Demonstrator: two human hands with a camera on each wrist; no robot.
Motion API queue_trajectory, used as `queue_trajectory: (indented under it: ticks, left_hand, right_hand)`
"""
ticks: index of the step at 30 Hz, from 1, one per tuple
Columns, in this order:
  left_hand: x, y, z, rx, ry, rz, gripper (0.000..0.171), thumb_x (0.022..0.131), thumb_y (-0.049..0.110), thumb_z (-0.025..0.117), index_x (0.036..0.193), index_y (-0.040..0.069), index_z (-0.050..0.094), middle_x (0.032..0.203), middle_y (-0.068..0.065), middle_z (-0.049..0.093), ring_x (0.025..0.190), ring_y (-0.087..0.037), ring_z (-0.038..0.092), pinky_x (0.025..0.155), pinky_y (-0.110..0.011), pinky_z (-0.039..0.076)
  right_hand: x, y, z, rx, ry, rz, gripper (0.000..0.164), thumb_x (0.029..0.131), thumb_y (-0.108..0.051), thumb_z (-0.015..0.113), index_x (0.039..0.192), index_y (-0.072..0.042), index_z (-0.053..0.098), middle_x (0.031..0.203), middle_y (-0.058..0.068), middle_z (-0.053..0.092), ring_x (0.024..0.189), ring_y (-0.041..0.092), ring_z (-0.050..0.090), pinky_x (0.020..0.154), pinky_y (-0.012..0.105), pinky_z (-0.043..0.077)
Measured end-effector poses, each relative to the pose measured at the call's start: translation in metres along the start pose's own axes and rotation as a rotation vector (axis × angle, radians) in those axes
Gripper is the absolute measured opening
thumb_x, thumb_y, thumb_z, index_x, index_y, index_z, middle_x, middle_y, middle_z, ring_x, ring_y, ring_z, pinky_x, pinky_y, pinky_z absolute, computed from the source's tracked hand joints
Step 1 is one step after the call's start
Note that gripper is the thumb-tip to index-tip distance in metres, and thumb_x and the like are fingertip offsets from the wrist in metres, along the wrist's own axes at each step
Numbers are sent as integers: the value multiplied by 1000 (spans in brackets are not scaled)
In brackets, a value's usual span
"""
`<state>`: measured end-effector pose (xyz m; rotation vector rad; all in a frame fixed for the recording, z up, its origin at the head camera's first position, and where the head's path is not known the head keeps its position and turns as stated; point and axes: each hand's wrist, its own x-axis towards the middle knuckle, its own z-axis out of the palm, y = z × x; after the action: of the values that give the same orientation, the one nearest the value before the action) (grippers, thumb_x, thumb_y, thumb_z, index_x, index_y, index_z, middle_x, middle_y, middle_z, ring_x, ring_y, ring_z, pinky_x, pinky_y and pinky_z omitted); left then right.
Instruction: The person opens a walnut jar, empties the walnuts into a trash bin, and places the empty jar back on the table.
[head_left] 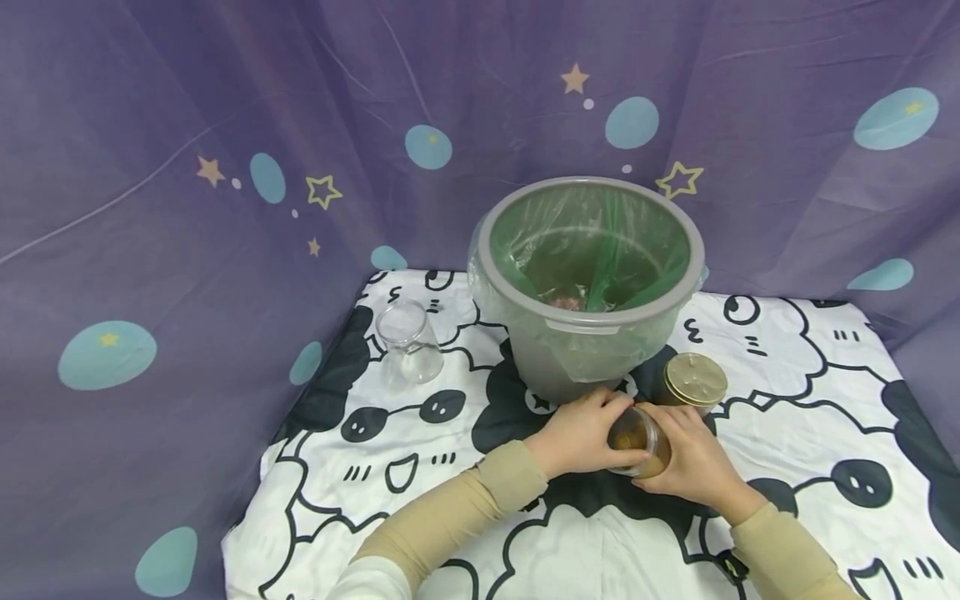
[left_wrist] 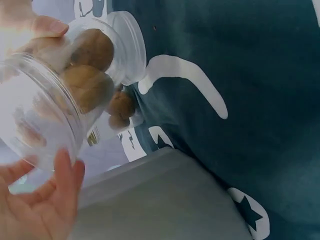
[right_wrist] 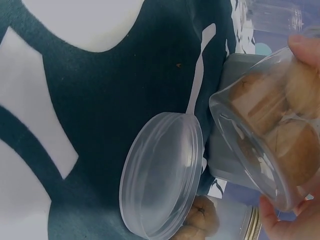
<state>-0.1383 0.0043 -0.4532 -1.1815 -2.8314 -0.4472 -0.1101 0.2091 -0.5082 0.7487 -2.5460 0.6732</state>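
Both hands hold a clear jar (head_left: 651, 457) with several walnuts (right_wrist: 295, 150) inside, in front of the bin. My left hand (head_left: 577, 437) grips it from the left, fingers and thumb at the threaded rim in the left wrist view. On the other side, my right hand (head_left: 693, 458) curls round the jar's body. The jar is tilted in both wrist views. A clear round lid (right_wrist: 165, 175) stands close by over the dark patch of the cloth. Behind the right hand is a second jar with a gold lid (head_left: 696, 379), also with walnuts in it.
A grey bin (head_left: 547, 367) with a green plastic liner (head_left: 600, 233) stands just beyond the hands. At the left sits another clear jar (head_left: 411, 342). A black-and-white cartoon cloth (head_left: 405, 433) covers the table, and a purple curtain (head_left: 225, 83) hangs behind it.
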Motion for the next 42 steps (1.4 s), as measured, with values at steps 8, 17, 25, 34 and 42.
queue_trajectory:
  ticks: [8, 17, 25, 34, 42]
  left_hand:
    - [-3, -6, -2, 41, 89, 145, 72, 80, 60, 65, 137, 19, 48, 128, -5, 48, 113, -18, 53, 92, -26, 50]
    - [-7, -22, -2, 65, -7, 458, 78, 74, 52, 73, 142, 25, 44, 146, -12, 30, 136, -27, 30, 114, -31, 29]
    - [-6, -27, -1, -4, -88, 551, 69, 78, 31, 72, 141, 23, 45, 148, -11, 26, 138, -30, 24, 115, -29, 26]
    - [-6, -29, 2, -89, -33, 524, 69, 75, 32, 75, 137, 18, 48, 144, -13, 29, 135, -27, 29, 109, -22, 34]
    - [-7, -26, 4, -80, 33, 446, 70, 74, 41, 74, 136, 19, 49, 139, -12, 34, 129, -24, 37, 95, -20, 46]
  right_hand:
    - [0, -1, 0, 1, -5, 11, 102, 33, -33, 93, 122, -3, 55, 109, 11, 63, 97, 27, 51, 77, 45, 47]
    - [0, -2, -1, -3, -11, 12, 102, 33, -31, 94, 122, 0, 54, 109, 12, 63, 97, 28, 51, 75, 47, 48]
    - [1, -2, 0, -7, -31, 3, 101, 34, -35, 93, 122, -5, 55, 110, 8, 64, 98, 26, 51, 75, 45, 49]
    - [0, -2, 0, -6, -33, 6, 103, 33, -35, 93, 123, -3, 54, 109, 10, 64, 98, 26, 51, 77, 47, 48]
    - [1, -4, 0, -9, -30, 4, 102, 34, -34, 93, 124, -2, 54, 109, 11, 64, 97, 26, 51, 78, 46, 47]
